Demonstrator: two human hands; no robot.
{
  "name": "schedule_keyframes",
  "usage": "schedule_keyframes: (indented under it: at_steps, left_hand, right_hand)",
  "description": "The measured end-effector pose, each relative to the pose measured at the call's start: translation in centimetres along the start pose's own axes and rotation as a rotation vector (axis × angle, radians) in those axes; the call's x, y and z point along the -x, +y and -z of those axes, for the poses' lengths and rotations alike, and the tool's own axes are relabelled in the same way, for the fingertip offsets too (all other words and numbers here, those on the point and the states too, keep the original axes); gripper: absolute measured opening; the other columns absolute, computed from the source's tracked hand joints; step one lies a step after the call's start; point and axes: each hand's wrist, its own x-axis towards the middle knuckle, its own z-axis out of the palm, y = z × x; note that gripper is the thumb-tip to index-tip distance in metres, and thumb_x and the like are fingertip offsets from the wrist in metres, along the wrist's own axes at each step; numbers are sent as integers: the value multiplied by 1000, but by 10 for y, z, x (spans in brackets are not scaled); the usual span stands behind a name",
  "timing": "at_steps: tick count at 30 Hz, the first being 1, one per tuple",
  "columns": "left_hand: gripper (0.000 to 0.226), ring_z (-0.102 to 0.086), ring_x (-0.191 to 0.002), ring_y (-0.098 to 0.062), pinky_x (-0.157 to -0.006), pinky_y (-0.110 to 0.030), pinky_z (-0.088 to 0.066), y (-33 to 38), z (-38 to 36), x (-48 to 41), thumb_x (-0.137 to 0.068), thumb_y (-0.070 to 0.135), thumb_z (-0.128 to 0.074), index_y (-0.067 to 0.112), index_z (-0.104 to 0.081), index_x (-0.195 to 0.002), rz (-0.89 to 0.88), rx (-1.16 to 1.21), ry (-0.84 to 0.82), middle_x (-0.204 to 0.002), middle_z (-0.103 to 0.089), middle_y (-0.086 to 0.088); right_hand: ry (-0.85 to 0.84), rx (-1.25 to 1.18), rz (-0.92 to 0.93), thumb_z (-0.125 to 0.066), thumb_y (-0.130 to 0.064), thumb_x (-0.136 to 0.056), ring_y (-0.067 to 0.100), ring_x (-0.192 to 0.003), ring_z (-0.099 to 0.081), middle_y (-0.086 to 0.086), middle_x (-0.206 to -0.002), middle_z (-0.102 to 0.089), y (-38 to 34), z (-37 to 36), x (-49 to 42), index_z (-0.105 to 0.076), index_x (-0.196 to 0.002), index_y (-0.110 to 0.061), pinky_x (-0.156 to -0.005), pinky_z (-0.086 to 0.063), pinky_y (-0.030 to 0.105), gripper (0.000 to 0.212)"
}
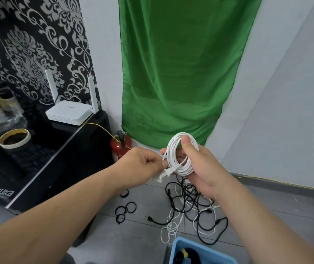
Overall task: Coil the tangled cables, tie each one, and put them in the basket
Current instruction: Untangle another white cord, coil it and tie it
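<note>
Coiling in progress: a person's right hand [202, 168] grips a coiled white power cable [182, 149] above a grey tiled floor [133, 235]. Its thumb [186, 143] lies over the loops and its fingers [163, 150] are wrapped behind them. The left hand [143, 164] meets the coil from the left. Its fingers [164, 164] are pinched narrow on the cable's loose end, just behind the white two-pin plug [164, 174] at the coil's bottom left. Both bare forearms reach in from the lower corners.

Directly beneath the hands, a tangled heap of black and white cables [190, 204] lies spread on the floor. To its left, apart from the heap, lie a few black loop ties [126, 207]. At the bottom edge a light blue plastic basket [179, 241] stands near the heap, and a dark coil with a yellow band [183, 253] shows inside it.

Behind, a green cloth [181, 73] hangs down the white wall to the floor. A red fire extinguisher [119, 147] stands at its lower left corner. On the left, a black desk marked KUKA [72, 143] carries a white router with two upright antennas [68, 113], a roll of pale tape [13, 140] and some blurred jars. It stands against black wallpaper with a silver floral pattern [28, 44]. A thin yellow wire [99, 126] runs from beside the router toward the extinguisher.
</note>
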Motion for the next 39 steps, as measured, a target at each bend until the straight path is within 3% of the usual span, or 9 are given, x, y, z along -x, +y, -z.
schedule_keyframes:
  at_steps: [5, 9, 13, 19, 23, 27, 33, 36, 39]
  left_hand:
    - [24, -35, -53, -17, -54, -29, -32, 0, 2, -3, -98, 32, -67, 25, -76, -78, -86, 9, 110, -53, -40, 4]
    - [38, -40, -49, -3, -53, -16, -36, 4, 2, 0, -103, 25, -59, 39, -67, -69, -103, -175, 41, -51, -49, 16]
    - [32, -38, -51, -8, -55, -26, -36, -1, -2, 1, -103, 28, -56, 12, -64, -77, -63, -289, -34, -60, -47, 6]
    - [36, -37, -54, -12, -54, -27, -35, -2, -3, 4, -102, 34, -59, 6, -68, -81, -50, -238, -72, -64, -46, -3]
    - [38, -50, -61, -15, -55, -23, -45, 5, 2, 4, -98, 50, -61, 18, -76, -83, 102, 24, 41, -69, -51, -4]
    - [34, -57, -87, -27, -72, -35, -61, 11, 15, -1, -103, 34, -55, 13, -81, -101, 312, 517, 67, -99, -54, -15]
    - [25, -59, -70, -18, -68, -35, -49, 10, 16, -2, -97, 5, -56, 8, -74, -114, 225, 635, -12, -72, -60, -6]
    - [21, -58, -68, -15, -62, -30, -38, 8, 15, -3, -94, 5, -65, 10, -75, -111, 202, 632, 0, -78, -69, -7]
    - [22, -56, -74, -16, -53, -25, -30, 7, 14, -3, -91, 8, -72, 11, -75, -112, 207, 647, -10, -91, -74, -11]
  right_hand:
    - [49, -18, -28, -48, -41, -107, 29, -92, -74, 15, -104, -78, 5, -4, -5, -67, -119, -11, -69, -61, 37, 37]
    - [58, -19, -41, -51, -41, -105, 33, -102, -73, 13, -109, -77, 10, -6, -8, -66, -120, -14, -82, -60, 46, 34]
    - [-40, 15, -31, -49, -36, -106, 19, -118, -69, 0, -121, -75, 14, -7, -7, -61, -129, -14, -90, -55, 35, 33]
    - [-6, 39, 12, -52, -30, -106, 20, -88, -71, 12, -110, -77, 12, -8, -5, -69, -116, -11, -74, -58, 32, 27]
    - [116, 86, 34, -56, -28, -106, 30, -92, -75, 10, -101, -79, 11, -1, -9, -69, -110, -13, -90, -59, 51, 20]
    - [151, 159, 45, -56, -25, -106, 30, -82, -75, 9, -95, -79, 14, 3, -9, -68, -108, -12, -77, -61, 46, 18]
    - [87, 273, 71, -60, -30, -103, 23, -73, -73, 7, -88, -77, 22, -3, -9, -71, -106, -17, -72, -59, 42, 17]
    - [88, 277, 74, -61, -32, -103, 18, -72, -72, 5, -86, -76, 23, -4, -9, -72, -105, -18, -70, -57, 36, 18]
    - [82, 277, 70, -62, -36, -102, 26, -80, -73, 8, -89, -76, 26, -4, -11, -73, -103, -21, -78, -60, 46, 19]
